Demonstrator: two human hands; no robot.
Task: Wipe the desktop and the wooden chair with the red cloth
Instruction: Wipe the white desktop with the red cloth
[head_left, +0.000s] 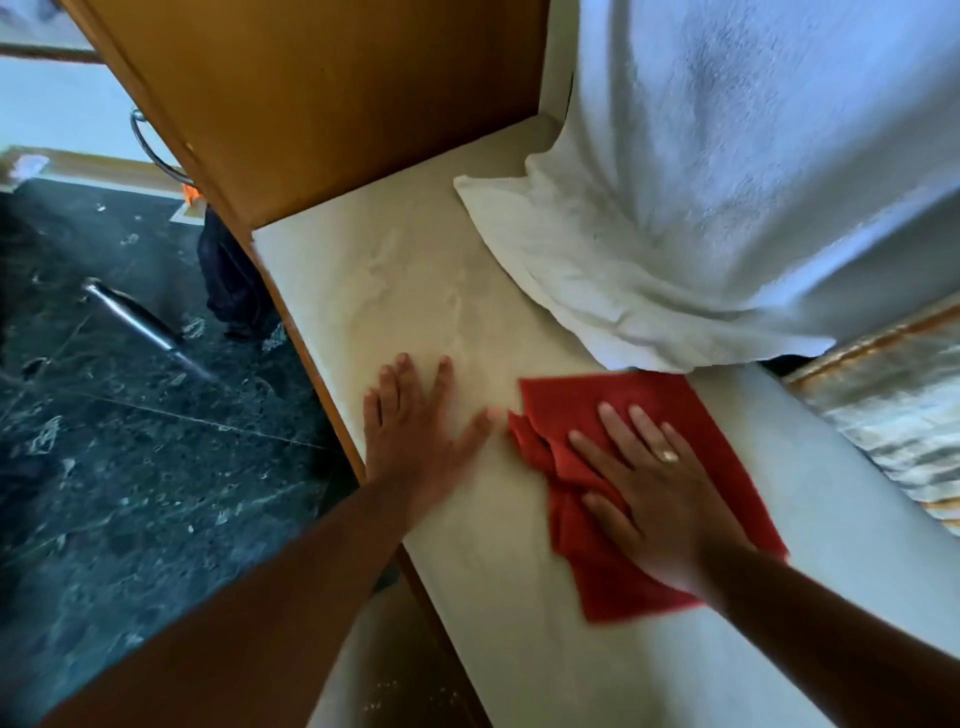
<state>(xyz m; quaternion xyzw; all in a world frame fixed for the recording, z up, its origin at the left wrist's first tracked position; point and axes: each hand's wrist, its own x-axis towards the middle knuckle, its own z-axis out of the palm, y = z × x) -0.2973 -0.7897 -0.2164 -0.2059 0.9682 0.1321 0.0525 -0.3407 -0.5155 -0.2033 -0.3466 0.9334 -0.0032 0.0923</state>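
The red cloth (691, 410) lies spread on the pale cream desktop (395, 291), partly bunched at its left side. My right hand (660, 493), with a ring on one finger, presses flat on the cloth with fingers spread. My left hand (415, 431) rests palm down on the bare desktop just left of the cloth, near the desk's left edge, holding nothing. No wooden chair is clearly in view.
A white towel (675, 234) drapes over something tall at the back right and spills onto the desktop. A wooden cabinet panel (322, 93) stands at the desk's far left. Dark marble floor (104, 467) lies to the left, with a metal bar (145, 327) on it.
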